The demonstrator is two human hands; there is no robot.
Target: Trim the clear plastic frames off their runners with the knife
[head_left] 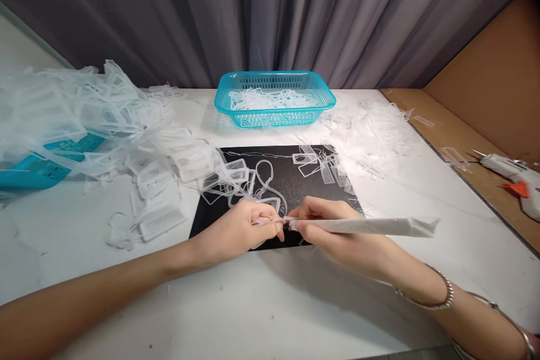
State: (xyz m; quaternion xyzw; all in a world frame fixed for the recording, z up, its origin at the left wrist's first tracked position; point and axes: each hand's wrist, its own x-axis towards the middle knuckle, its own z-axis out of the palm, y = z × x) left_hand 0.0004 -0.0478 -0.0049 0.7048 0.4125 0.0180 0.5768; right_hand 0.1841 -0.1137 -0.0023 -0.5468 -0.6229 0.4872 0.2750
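Note:
Both hands meet over a black mat point(295, 180). My left hand point(253, 225) is closed in a pinch on a thin, whitish plastic piece point(262, 220), mostly covered by the fingers. Almost touching it is my right hand point(337, 230), closed around a long flat tool wrapped in white paper point(383, 226). The tool's wide end sticks out to the right; its narrow, dark tip lies at the left fingertips. Just beyond the hands, a clear plastic loop point(265, 174) and several rectangular frames lie on the mat.
A turquoise basket point(278, 119) with white frame pieces stands at the back. Heaped translucent pieces point(97, 107) spread on the left, partly over a blue tray point(37, 174). Another pile point(367, 129) lies at the right. A white glue gun point(506, 169) rests on the brown board point(459, 146).

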